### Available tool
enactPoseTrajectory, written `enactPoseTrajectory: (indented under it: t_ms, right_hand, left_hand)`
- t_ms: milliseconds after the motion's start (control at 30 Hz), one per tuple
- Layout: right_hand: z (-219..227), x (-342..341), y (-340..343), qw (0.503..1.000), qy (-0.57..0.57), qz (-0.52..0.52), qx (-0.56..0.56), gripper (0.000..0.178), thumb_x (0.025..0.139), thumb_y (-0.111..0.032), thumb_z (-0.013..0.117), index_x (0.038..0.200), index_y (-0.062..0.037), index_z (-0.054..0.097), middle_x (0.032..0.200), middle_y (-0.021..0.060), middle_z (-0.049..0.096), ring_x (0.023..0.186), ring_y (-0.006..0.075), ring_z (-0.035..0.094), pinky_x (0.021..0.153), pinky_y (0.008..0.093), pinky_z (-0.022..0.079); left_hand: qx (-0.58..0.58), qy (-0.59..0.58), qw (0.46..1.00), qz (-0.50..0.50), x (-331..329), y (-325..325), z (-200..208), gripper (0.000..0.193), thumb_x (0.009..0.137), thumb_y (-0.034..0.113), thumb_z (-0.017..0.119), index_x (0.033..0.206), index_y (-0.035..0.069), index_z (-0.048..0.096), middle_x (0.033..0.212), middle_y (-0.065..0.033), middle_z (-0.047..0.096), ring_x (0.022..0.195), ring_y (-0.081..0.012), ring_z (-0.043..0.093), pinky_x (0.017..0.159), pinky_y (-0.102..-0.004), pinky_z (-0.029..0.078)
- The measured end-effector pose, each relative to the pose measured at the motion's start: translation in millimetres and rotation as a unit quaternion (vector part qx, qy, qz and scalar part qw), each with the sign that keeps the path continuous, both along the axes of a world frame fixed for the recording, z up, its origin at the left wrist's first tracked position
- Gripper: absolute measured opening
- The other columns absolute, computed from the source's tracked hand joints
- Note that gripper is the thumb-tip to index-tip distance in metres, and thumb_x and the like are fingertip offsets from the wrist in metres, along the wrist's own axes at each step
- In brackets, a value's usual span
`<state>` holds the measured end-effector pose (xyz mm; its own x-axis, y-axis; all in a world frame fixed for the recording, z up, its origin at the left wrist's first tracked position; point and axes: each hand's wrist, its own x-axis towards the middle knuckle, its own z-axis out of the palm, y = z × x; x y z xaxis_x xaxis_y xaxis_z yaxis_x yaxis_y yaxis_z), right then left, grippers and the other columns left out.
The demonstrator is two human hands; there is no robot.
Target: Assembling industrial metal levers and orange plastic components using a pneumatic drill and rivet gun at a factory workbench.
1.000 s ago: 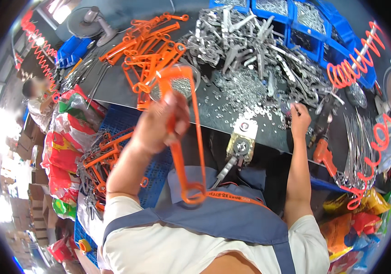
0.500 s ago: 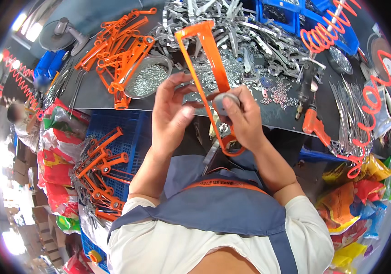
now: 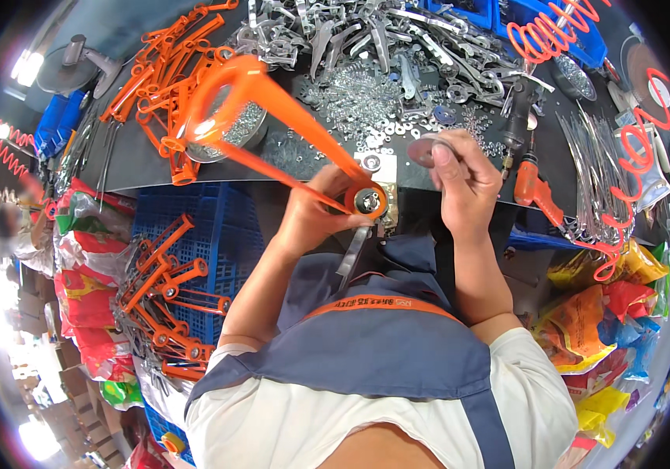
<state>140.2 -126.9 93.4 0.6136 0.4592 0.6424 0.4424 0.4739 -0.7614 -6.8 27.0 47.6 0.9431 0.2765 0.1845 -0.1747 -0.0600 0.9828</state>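
The orange plastic frame [image 3: 272,117] sits at the centre of the view, its round hub end low and its looped end extending toward 10 o'clock over the black workbench [image 3: 155,168]. The left hand [image 3: 315,215] is closed around the frame at the hub, fingers wrapped about the two converging arms. A flat metal blade [image 3: 351,254] hangs below the hub toward 6 o'clock; whether it is fixed to the frame cannot be told. The right hand [image 3: 464,184], at 3 o'clock from the hub and just beside it, pinches a small round metal disc [image 3: 426,148] between thumb and fingertips, remaining fingers curled. Loose metal washers [image 3: 366,102] lie scattered at 12 o'clock, with a pile of grey metal parts [image 3: 366,35] beyond. An orange power driver [image 3: 534,184] lies at 3 o'clock. More orange frames [image 3: 167,62] are stacked at 10 o'clock, others [image 3: 167,293] in a blue crate [image 3: 225,234] at 8 o'clock
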Motion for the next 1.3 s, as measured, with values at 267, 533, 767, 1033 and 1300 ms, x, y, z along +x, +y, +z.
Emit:
enactPoseTrajectory:
  t_ms: [267, 533, 767, 1033, 1300]
  right_hand:
    - [-33.9, -10.6, -28.6, 0.980, 0.101, 0.045, -0.166, 0.026, 0.094, -0.005, 0.051, 0.118, 0.0013, 0.059, 0.094, 0.0029, 0.049, 0.066, 0.0046, 0.049, 0.055, 0.0185, 0.042]
    - [-65.3, -14.7, -31.8, 0.977, 0.108, 0.032, -0.180, 0.009, 0.082, 0.007, 0.063, 0.086, 0.0013, 0.057, 0.088, 0.0048, 0.056, 0.068, 0.0057, 0.052, 0.058, 0.0191, 0.043]
    - [-63.3, -8.4, -18.5, 0.982, -0.130, -0.026, -0.136, 0.016, 0.073, 0.007, 0.068, 0.085, -0.0012, 0.060, 0.089, 0.0097, 0.062, 0.069, 0.0198, 0.060, 0.060, 0.0265, 0.049]
    - [-61.3, -7.1, -4.2, 0.885, -0.440, -0.005, -0.154, 0.021, 0.063, -0.003, 0.067, 0.083, -0.0004, 0.063, 0.089, 0.0084, 0.063, 0.075, 0.0234, 0.061, 0.060, 0.0316, 0.053]
    - [-50.7, 1.4, -9.7, 0.839, -0.490, 0.054, -0.230, 0.017, 0.066, -0.005, 0.067, 0.083, -0.0007, 0.065, 0.092, 0.0063, 0.063, 0.083, 0.0219, 0.061, 0.067, 0.0310, 0.053]
  left_hand:
    - [0.220, 0.074, 0.970, 0.072, 12.0, -11.1, -13.3, 0.067, 0.061, 0.008, 0.085, 0.119, 0.000, 0.052, 0.107, -0.0102, 0.064, 0.093, -0.0170, 0.062, 0.082, -0.0289, 0.050]
    - [0.198, 0.061, 0.972, 0.109, 12.8, -15.4, -33.0, 0.068, 0.060, 0.011, 0.087, 0.117, 0.001, 0.053, 0.109, -0.0126, 0.061, 0.101, -0.0218, 0.061, 0.084, -0.0331, 0.049]
    - [0.284, -0.005, 0.941, 0.185, 11.0, -27.4, -37.2, 0.073, 0.060, 0.012, 0.087, 0.120, 0.000, 0.048, 0.113, -0.0161, 0.058, 0.104, -0.0278, 0.059, 0.087, -0.0367, 0.049]
    - [0.233, -0.120, 0.947, 0.187, 15.4, -19.3, -78.1, 0.080, 0.055, 0.014, 0.088, 0.120, 0.003, 0.043, 0.112, -0.0133, 0.056, 0.102, -0.0327, 0.057, 0.087, -0.0412, 0.048]
    - [0.341, -0.161, 0.920, 0.110, 11.1, -6.0, -56.0, 0.044, 0.060, 0.015, 0.082, 0.099, 0.004, 0.063, 0.111, -0.0087, 0.062, 0.099, -0.0313, 0.057, 0.085, -0.0379, 0.046]
